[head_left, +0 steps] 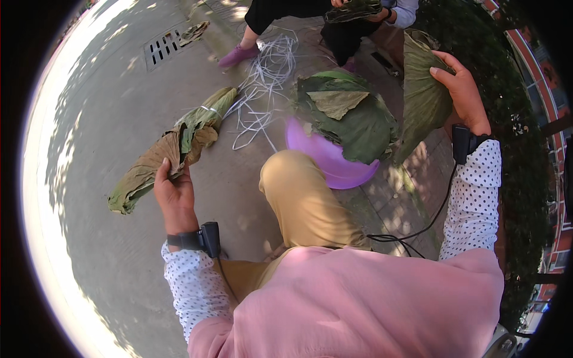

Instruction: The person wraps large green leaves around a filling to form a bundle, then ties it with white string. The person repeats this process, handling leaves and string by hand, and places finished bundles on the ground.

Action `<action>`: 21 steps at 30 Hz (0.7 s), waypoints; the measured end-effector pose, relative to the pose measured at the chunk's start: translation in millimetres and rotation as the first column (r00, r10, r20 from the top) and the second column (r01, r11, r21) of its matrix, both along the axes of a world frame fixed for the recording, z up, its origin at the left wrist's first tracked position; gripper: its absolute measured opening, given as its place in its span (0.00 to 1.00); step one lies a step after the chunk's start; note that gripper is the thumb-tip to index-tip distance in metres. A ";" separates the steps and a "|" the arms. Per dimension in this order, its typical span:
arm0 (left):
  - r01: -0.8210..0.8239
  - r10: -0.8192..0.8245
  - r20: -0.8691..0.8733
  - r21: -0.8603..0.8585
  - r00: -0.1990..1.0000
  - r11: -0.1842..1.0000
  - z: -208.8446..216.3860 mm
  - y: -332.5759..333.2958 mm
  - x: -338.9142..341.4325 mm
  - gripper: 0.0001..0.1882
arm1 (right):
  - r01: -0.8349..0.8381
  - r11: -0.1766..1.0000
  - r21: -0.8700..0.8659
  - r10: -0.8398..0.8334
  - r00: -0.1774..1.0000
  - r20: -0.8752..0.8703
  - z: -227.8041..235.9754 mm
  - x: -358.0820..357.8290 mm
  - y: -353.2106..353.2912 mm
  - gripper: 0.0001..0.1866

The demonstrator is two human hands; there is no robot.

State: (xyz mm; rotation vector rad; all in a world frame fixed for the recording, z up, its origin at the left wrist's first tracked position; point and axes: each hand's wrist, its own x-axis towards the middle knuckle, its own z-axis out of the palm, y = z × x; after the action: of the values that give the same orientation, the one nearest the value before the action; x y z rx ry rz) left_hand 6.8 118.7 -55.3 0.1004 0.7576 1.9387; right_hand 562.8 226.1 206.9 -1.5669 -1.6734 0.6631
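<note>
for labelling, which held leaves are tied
The dried-leaf bundle in the left hand; a white tie crosses it; the leaf in the right hand and the co-worker's leaves show none.

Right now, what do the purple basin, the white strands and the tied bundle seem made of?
The purple basin looks like plastic: smooth, evenly coloured, with a soft sheen. The white strands may be plastic strapping, being narrow and bright, though fibre is possible. The tied bundle looks like dried leaves: matte, wrinkled, brown-green.
</note>
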 end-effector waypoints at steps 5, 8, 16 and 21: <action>0.000 0.000 -0.014 -0.015 1.000 1.000 -4.9 -0.1 -4.9 0.17 | -0.288 0.799 -0.528 0.525 0.762 0.379 -5.9 22.6 1.0 0.27; 0.012 -0.013 -0.024 -0.018 1.000 1.000 -6.0 -0.3 -4.8 0.16 | -0.204 0.671 -0.713 0.642 0.641 0.421 -31.3 6.8 12.2 0.30; 0.005 -0.007 -0.015 -0.086 1.000 0.996 -6.5 -7.1 -7.3 0.16 | -0.317 0.309 -0.897 0.788 0.613 0.055 -143.2 -20.6 79.7 0.36; 0.000 0.004 0.029 -0.131 1.000 0.991 -1.2 -7.1 -2.3 0.16 | -0.266 0.209 -0.941 0.809 0.587 0.014 -206.5 -26.6 105.9 0.39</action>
State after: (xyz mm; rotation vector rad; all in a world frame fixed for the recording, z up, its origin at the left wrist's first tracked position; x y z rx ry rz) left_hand 4.4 111.5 -56.4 -0.0084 0.8632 1.8829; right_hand 536.3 332.0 0.4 -1.8375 -2.6487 1.9622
